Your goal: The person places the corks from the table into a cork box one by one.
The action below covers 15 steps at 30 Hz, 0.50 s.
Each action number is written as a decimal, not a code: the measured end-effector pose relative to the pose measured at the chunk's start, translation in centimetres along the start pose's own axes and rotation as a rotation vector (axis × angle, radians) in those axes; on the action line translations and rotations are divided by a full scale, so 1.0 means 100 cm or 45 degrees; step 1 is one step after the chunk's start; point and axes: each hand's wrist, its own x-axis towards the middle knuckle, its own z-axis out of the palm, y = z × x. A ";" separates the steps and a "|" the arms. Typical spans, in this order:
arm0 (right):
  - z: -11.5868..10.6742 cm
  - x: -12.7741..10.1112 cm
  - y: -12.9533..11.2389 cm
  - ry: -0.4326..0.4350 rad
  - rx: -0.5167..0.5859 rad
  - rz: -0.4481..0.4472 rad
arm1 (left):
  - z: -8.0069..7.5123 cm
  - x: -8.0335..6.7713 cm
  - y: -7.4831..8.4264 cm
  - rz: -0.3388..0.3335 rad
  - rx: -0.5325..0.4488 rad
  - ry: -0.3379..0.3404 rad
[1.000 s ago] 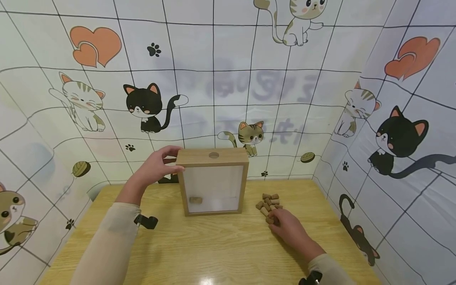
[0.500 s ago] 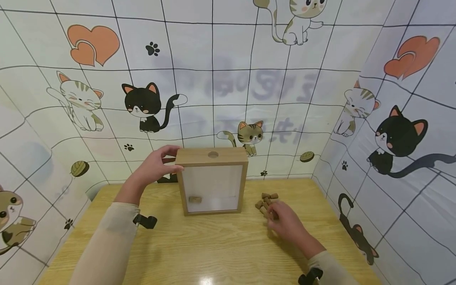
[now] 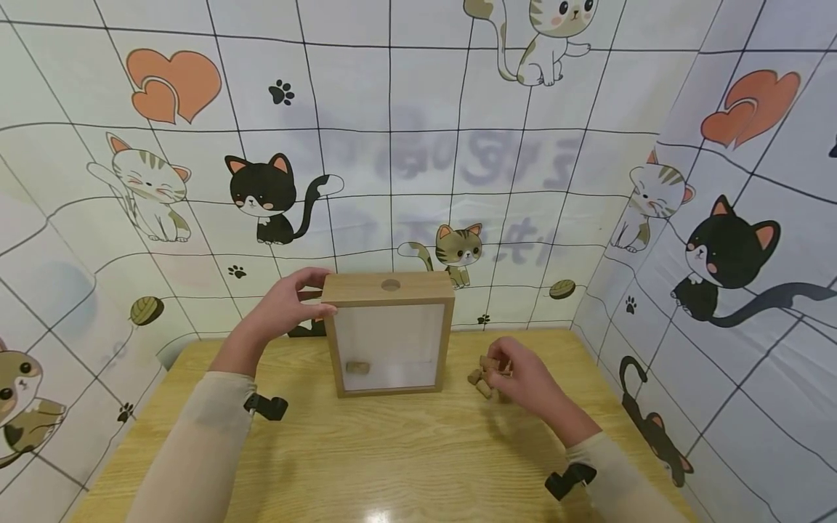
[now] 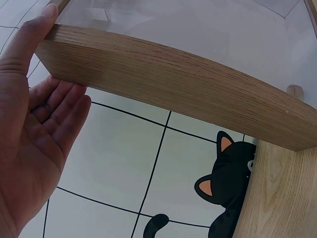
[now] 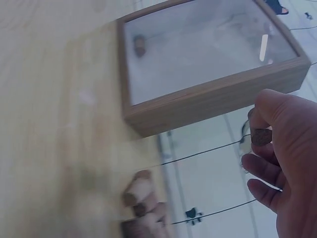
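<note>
A shallow wooden box (image 3: 389, 290) with a see-through front and a round hole (image 3: 390, 285) in its top stands upright on the table. Inside, one cork (image 3: 357, 367) lies at the lower left. My left hand (image 3: 290, 301) grips the box's upper left corner, thumb on the front edge and fingers behind, as the left wrist view also shows. Between thumb and fingers my right hand (image 3: 530, 378) pinches a cork (image 5: 261, 136), its end showing in the right wrist view. Under and beside that hand lies a small pile of corks (image 3: 482, 385), partly hidden by it.
The light wooden table (image 3: 392, 450) runs back to a cloth wall (image 3: 366, 167) printed with cats and grid lines. Another cloth side (image 3: 732, 349) rises at the right. Each wrist wears a black camera strap (image 3: 570, 481).
My right hand has picked up a cork from the near side of the pile and risen up and back with it. The left hand and the box stay in place.
</note>
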 end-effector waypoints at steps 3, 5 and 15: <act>-0.009 0.012 -0.005 0.014 0.006 -0.028 | 0.000 0.000 -0.001 0.000 0.002 0.006; -0.015 0.020 -0.008 0.033 0.009 -0.059 | -0.001 -0.001 -0.001 -0.003 0.004 0.010; -0.044 0.055 -0.031 0.146 0.108 -0.196 | 0.000 0.000 -0.002 0.006 -0.017 -0.001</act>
